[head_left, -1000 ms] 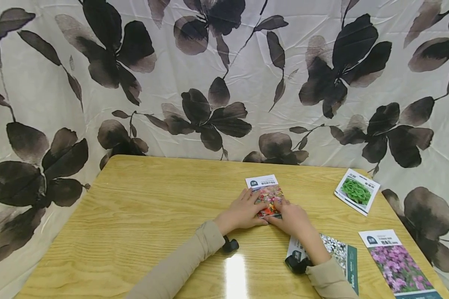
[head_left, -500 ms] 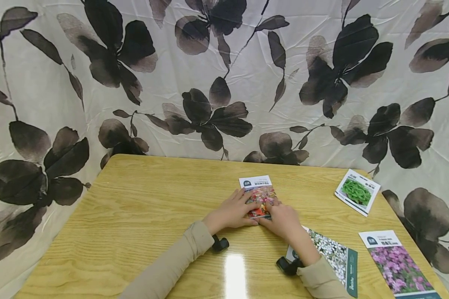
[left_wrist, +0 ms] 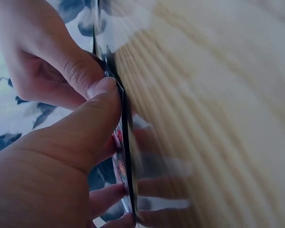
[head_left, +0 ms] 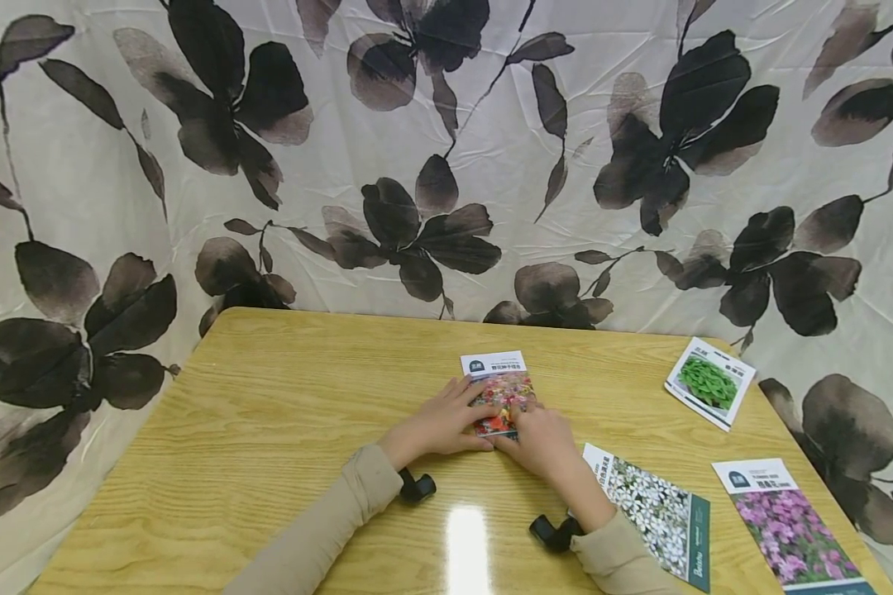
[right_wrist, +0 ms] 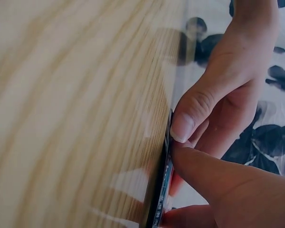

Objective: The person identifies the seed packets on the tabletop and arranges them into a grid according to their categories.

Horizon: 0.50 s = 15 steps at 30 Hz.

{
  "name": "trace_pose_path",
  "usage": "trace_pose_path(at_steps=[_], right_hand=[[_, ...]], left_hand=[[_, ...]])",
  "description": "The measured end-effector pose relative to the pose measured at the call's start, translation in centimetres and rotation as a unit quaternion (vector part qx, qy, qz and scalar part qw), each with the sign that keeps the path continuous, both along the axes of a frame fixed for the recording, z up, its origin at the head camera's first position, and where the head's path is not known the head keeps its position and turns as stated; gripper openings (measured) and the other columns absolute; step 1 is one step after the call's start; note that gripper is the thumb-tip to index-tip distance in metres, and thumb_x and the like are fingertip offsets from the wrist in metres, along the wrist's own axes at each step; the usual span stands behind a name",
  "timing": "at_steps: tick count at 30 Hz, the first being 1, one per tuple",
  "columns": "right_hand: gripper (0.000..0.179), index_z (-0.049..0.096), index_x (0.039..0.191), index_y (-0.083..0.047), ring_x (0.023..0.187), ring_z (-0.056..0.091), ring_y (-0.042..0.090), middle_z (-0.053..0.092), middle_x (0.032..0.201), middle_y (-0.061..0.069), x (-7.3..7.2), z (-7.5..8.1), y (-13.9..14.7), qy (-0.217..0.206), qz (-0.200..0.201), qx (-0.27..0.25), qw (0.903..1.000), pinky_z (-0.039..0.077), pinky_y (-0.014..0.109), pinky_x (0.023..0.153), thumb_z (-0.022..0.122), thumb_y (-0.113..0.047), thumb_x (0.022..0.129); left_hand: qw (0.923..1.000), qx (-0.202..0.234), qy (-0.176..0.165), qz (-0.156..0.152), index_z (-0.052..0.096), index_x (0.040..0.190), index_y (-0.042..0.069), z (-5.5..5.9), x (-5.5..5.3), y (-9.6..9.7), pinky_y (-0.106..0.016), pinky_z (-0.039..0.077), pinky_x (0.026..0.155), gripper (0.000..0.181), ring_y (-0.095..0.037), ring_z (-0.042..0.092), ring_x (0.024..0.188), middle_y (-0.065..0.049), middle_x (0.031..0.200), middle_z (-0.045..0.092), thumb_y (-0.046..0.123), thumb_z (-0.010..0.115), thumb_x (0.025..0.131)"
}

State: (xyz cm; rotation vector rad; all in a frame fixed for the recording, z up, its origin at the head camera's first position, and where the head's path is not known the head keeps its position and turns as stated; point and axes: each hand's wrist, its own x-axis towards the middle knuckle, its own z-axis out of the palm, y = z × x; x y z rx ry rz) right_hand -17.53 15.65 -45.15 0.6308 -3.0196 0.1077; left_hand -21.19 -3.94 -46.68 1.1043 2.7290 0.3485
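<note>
A seed packet (head_left: 508, 387) with a picture of mixed red and pink flowers lies flat on the wooden table in the head view. My left hand (head_left: 448, 420) holds its left side, fingers spread along it and thumb at the near edge. From the right, my right hand (head_left: 545, 443) grips its lower right part, thumb on the near edge. In the left wrist view the packet (left_wrist: 119, 164) shows edge-on, and the thumb tips meet. The right wrist view also has the packet (right_wrist: 162, 192) edge-on, with fingers at its side. Both hands cover part of the picture.
A white-flower packet (head_left: 651, 512) lies by my right forearm, partly under it. Farther right is a purple-flower packet (head_left: 796, 529). A green-leaf packet (head_left: 710, 382) sits near the far right corner of the table (head_left: 268, 397). Behind hangs a floral cloth (head_left: 305, 190).
Both hands have slid the mixed-flower packet a short way left across the table. More of the white-flower packet is uncovered as the right forearm moved left.
</note>
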Motion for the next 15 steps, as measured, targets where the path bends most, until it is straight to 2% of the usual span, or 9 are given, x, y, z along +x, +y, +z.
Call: trace_pose_path(at_steps=[7,15], right_hand=[[0.068,0.067,0.123,0.006,0.104,0.065,0.046,0.061,0.120,0.035,0.1,0.0,-1.2,0.006,0.006,-0.012,0.9999,0.057,0.052,0.081,0.068,-0.053,0.089],[0.070,0.067,0.120,0.009,0.104,0.065,0.046,0.064,0.115,0.035,0.3,-0.2,-2.5,0.026,0.017,-0.011,0.9995,0.059,0.050,0.077,0.068,-0.054,0.089]], left_hand=[[0.9987,0.044,-0.024,-0.006,0.051,0.147,0.023,-0.1,0.0,-1.8,-0.051,0.010,0.122,0.062,-0.042,0.010,0.149,-0.014,0.162,0.023,0.051,0.063,0.094],[0.9953,0.079,-0.056,-0.004,0.051,0.147,0.024,-0.4,-0.3,-3.4,-0.053,0.008,0.121,0.063,-0.038,0.006,0.150,-0.011,0.163,0.020,0.051,0.066,0.092]])
